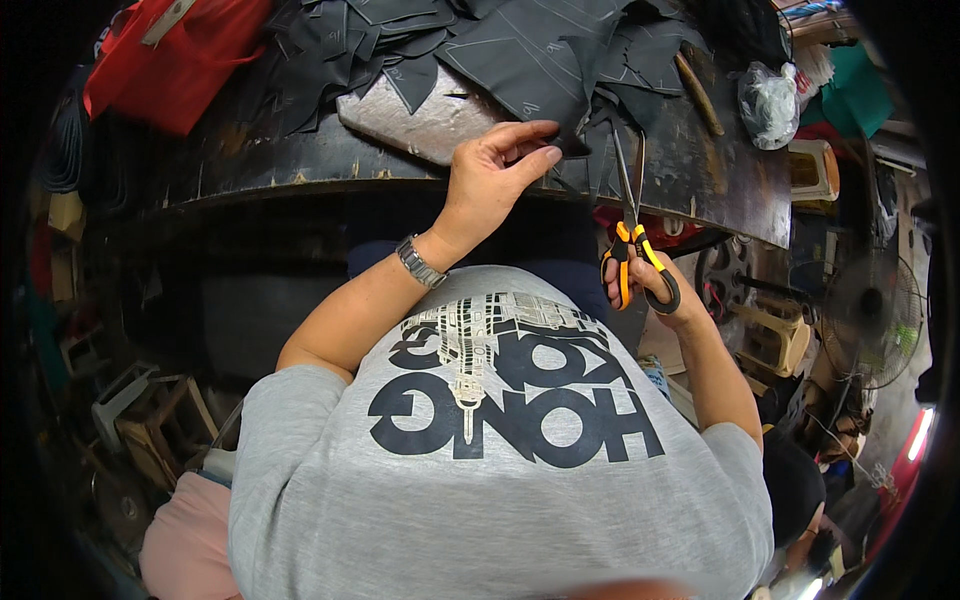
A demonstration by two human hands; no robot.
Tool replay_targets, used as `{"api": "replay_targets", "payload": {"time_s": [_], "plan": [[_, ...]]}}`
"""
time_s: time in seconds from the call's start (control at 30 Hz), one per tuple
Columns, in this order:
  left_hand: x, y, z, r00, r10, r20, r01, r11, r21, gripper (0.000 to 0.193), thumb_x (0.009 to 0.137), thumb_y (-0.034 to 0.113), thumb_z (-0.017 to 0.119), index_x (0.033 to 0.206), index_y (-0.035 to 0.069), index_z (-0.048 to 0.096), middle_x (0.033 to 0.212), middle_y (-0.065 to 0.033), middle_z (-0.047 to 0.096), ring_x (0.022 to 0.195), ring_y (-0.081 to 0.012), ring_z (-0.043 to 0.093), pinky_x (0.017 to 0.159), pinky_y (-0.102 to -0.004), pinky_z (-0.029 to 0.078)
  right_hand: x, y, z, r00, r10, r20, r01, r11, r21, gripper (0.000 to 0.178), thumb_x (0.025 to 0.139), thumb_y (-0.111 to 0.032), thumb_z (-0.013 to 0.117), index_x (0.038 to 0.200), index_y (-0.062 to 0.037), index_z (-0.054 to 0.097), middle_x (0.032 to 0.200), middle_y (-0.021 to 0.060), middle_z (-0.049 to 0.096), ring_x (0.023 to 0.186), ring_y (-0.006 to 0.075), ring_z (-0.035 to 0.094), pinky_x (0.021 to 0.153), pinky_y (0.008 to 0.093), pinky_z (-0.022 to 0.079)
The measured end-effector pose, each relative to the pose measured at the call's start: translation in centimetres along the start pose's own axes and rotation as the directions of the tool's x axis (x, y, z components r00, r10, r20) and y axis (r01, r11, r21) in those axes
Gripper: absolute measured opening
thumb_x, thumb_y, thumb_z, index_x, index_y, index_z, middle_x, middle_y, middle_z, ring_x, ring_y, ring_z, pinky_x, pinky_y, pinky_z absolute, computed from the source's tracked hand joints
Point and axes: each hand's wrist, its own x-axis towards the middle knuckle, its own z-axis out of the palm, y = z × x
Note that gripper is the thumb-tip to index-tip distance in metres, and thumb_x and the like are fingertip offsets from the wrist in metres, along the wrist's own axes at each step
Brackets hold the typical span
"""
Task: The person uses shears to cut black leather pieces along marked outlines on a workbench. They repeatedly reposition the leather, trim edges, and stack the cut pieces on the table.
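Observation:
My right hand [660, 290] grips a pair of scissors [630, 220] by its black and orange handles. The narrow blades point away from me over the table edge, slightly parted. With thumb and fingers bent toward each other, my left hand [490, 180] pinches the near corner of a piece of black sheet material [520, 70], perhaps leather; the grip itself is partly hidden. Pale chalk-like lines mark this piece. A silvery-grey slab [415, 125] lies under the pieces beside my left hand. The scissor tips are close to the hanging black edge, just right of my left fingers.
More cut black pieces [340, 40] are heaped across the dark worn table [250, 165]. A red bag [180, 65] sits at the far left. To the right lie a wooden stick [700, 92] and a clear plastic bag [770, 105]. A fan [870, 320] and stools [775, 335] stand beyond.

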Motion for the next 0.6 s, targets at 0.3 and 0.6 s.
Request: {"api": "replay_targets", "payload": {"time_s": [0.3,0.6], "plan": [[-1.4,-0.4,-0.2,0.982,0.185,0.03,-0.187,0.948,0.257,0.021,0.083,0.003,0.079,0.103,0.0,0.073,0.096,-0.0041,0.065,0.088,-0.0108,0.068,0.08,-0.0221,0.056,-1.1,0.5,1.2,0.998,-0.04,0.051,0.044,0.996,-0.079,0.061,0.085,-0.057,0.067,0.106,-0.0002,0.062,0.087,0.008,0.064,0.081,0.0148,0.062,0.075,0.0283,0.05],[-2.3,-1.4,-1.0,0.994,0.081,0.078,-0.093,0.98,0.173,0.015,0.083,-0.003,0.076,0.096,0.002,0.069,0.094,-0.001,0.064,0.086,-0.0084,0.066,0.079,-0.0215,0.055,-1.9,0.9,2.6,0.987,0.141,-0.08,-0.147,0.986,-0.075,0.055,0.083,-0.054,0.073,0.087,-0.0002,0.064,0.07,0.0057,0.061,0.061,0.0126,0.059,0.058,0.0257,0.047]]}}
